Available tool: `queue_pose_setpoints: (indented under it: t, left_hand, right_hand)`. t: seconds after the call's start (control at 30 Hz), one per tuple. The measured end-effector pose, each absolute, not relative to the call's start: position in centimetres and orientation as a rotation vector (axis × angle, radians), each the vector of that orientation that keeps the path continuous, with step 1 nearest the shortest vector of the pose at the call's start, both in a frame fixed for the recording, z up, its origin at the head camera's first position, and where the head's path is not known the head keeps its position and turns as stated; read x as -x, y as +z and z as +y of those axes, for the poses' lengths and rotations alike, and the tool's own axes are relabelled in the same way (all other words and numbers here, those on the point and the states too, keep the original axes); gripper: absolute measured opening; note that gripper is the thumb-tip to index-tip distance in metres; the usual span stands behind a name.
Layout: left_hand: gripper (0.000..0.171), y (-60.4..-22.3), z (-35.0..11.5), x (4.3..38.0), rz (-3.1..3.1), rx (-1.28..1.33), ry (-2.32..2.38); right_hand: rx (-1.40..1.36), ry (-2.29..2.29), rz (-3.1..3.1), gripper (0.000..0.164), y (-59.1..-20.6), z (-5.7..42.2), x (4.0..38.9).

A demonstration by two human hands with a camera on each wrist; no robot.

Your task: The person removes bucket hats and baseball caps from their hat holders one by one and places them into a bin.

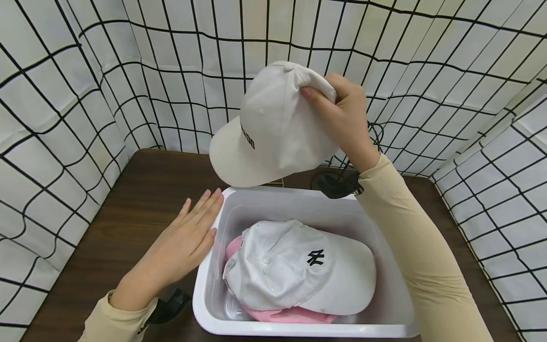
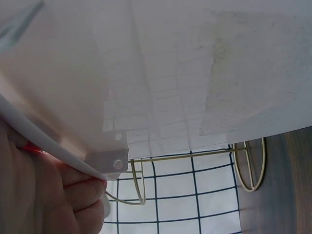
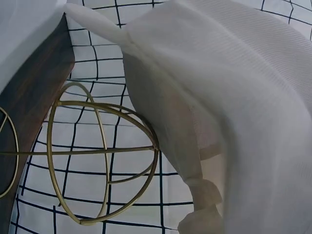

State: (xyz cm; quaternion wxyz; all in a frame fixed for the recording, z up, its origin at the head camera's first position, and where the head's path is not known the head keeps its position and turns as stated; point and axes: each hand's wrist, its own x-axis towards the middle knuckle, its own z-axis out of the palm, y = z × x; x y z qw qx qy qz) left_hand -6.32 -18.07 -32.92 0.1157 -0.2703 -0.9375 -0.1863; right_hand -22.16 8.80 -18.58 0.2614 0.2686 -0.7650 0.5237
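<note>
A white baseball cap (image 1: 273, 123) with dark lettering on its front is up above the back of a white plastic bin (image 1: 299, 329). My right hand (image 1: 344, 111) pinches the cap by its back edge, with the thumb on the outside and the brim tipped down to the left. In the right wrist view the cap's fabric (image 3: 243, 87) fills much of the picture. Against the bin's left rim lies my left hand (image 1: 188, 237), its fingers straight. Inside the bin a white cap with a black NY logo (image 1: 278, 266) covers part of some pink fabric (image 1: 290, 315).
Behind the bin stands a gold wire rack with round hoops (image 3: 102, 151), mostly hidden in the head view. The bin rests on a dark wood table (image 1: 141, 204). Black-grid white sheets (image 1: 192, 61) enclose the back and sides. Dark cables (image 1: 376, 135) hang near my right wrist.
</note>
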Motion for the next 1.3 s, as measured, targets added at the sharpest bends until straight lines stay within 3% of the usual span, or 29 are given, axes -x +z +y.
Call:
queue_pose_setpoints:
  t: [0.17, 0.77, 0.97, 1.23, 1.3]
  left_hand:
    - [0.056, -33.0, -18.0, 6.4, -2.732, 0.797, -0.550]
    - [0.056, -33.1, -18.0, 6.5, -2.729, 0.807, -0.557]
    - [0.056, -33.0, -17.9, 6.5, -2.727, 0.809, -0.557]
    - [0.056, -33.0, -18.0, 6.5, -2.737, 0.800, -0.569]
    - [0.056, -33.0, -18.0, 6.5, -2.737, 0.799, -0.572]
  right_hand:
    - [-0.765, 1.416, -2.014, 0.025, -19.1, 9.8, 21.3]
    - [-0.660, 1.635, -1.947, 0.015, -20.4, 13.0, 16.1]
    - [-0.642, 1.748, -1.910, 0.003, -21.5, 13.8, 13.9]
    - [-0.739, 1.801, -1.924, 0.006, -22.7, 14.0, 11.2]
    - [-0.727, 1.779, -1.963, 0.015, -23.1, 14.0, 10.6]
